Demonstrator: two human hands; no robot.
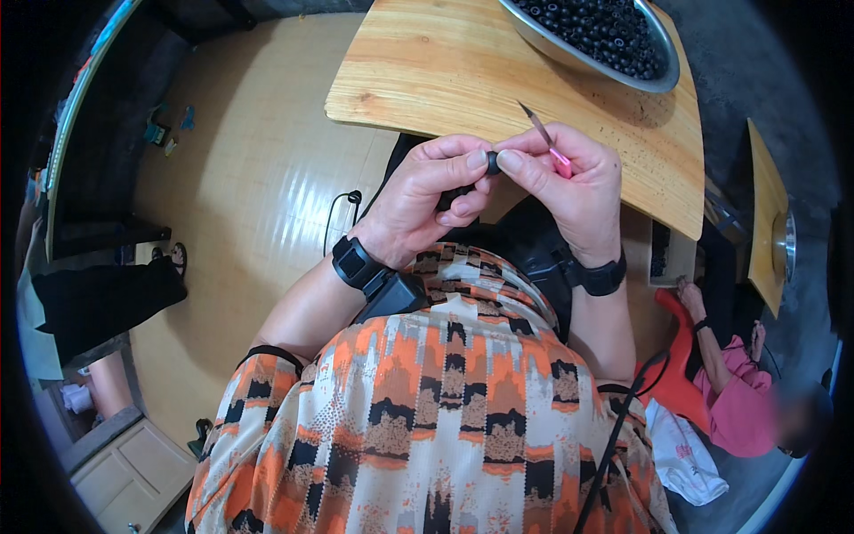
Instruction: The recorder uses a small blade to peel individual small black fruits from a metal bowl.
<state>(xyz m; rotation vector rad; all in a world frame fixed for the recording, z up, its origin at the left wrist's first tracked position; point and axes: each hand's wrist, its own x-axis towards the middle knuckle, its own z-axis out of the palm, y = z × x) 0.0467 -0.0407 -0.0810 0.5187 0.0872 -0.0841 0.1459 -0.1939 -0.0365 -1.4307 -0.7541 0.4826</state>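
Note:
My left hand is closed, pinching a small round black part between thumb and fingertips. More black parts sit under its curled fingers. My right hand is also closed, and its thumb tip presses against the pinched part from the other side. Between the right fingers rests a craft knife with a pink handle, its thin blade pointing up and away. Both hands are in front of my body, by the near edge of a wooden table.
A metal bowl heaped with small black ring-like parts stands at the table's far right. Dark crumbs lie near it. At right, a person in pink sits by a red chair and a white bag. Another person's dark-clothed legs show at left.

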